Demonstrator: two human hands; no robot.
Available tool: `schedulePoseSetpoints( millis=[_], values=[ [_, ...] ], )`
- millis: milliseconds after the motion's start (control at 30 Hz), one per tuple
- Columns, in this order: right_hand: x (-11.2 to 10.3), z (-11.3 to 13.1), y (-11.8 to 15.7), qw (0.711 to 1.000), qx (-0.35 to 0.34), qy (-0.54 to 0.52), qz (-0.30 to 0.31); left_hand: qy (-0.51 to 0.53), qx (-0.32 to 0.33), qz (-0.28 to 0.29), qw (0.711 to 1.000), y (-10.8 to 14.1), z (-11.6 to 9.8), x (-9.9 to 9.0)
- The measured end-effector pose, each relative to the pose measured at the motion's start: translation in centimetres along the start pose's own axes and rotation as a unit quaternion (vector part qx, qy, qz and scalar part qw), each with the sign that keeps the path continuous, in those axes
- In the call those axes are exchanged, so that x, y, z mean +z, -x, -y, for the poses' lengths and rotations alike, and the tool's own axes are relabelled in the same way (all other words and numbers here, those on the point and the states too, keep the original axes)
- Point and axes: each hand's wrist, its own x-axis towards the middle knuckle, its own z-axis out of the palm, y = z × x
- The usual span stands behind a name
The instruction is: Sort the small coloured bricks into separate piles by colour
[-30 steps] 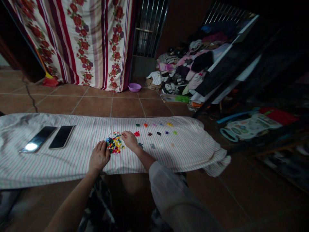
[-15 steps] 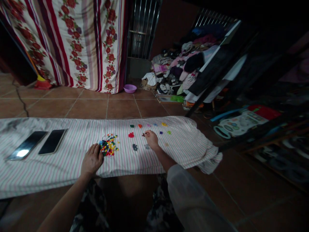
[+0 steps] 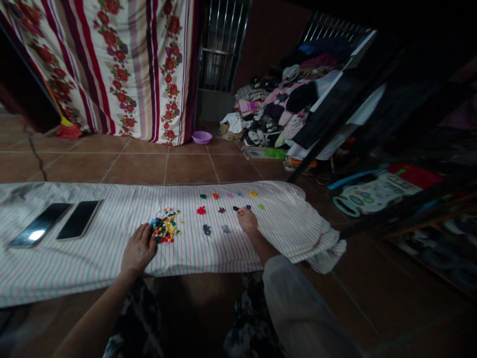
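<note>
My left hand [image 3: 139,250] lies palm down on the striped cloth [image 3: 100,263], its fingers stretched flat and touching the left edge of a heap of small mixed-colour plastic pieces [image 3: 166,227]. My right hand [image 3: 248,221] is pinched at the fingertips on a small black piece [image 3: 236,208], low over the cloth. Around it lie small groups sorted by colour: brown pieces [image 3: 222,210], red pieces [image 3: 201,211], dark grey pieces [image 3: 206,229], light grey pieces [image 3: 225,229], dark blue pieces [image 3: 248,207] and lime green pieces [image 3: 261,206]. The pieces' exact shape is too small to tell.
Along the far side are green pieces [image 3: 203,196], orange pieces [image 3: 215,196], pink pieces [image 3: 229,195] and yellow pieces [image 3: 254,194]. Two phones [image 3: 79,220] lie at the left. A purple basin [image 3: 201,137] and a heap of clothes [image 3: 283,97] are beyond on the tiled floor.
My right hand has moved right from the brown pieces to the black one, uncovering the brown group. My left hand stays beside the mixed heap. The view has shifted slightly.
</note>
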Motion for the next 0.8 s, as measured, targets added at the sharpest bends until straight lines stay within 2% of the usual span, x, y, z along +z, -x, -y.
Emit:
schedulePoseSetpoints(
  millis=[300,500,667,800],
  values=[
    [0.5,0.0,0.0,1.000,-0.002,-0.019,-0.017,0.026,-0.025,0.006,0.999,0.0,0.1,0.1],
    [0.3,-0.1,0.5,0.998,-0.054,0.015,-0.003,0.000,-0.012,0.001,1.000,-0.1,-0.1,0.0],
    [0.2,-0.1,0.6,0.998,-0.064,0.009,-0.001,0.021,-0.026,0.009,0.999,-0.2,-0.2,0.0],
    [0.0,0.2,0.8,0.997,-0.071,0.000,-0.024,0.019,-0.044,0.020,0.999,-0.2,-0.4,0.0]
  ],
)
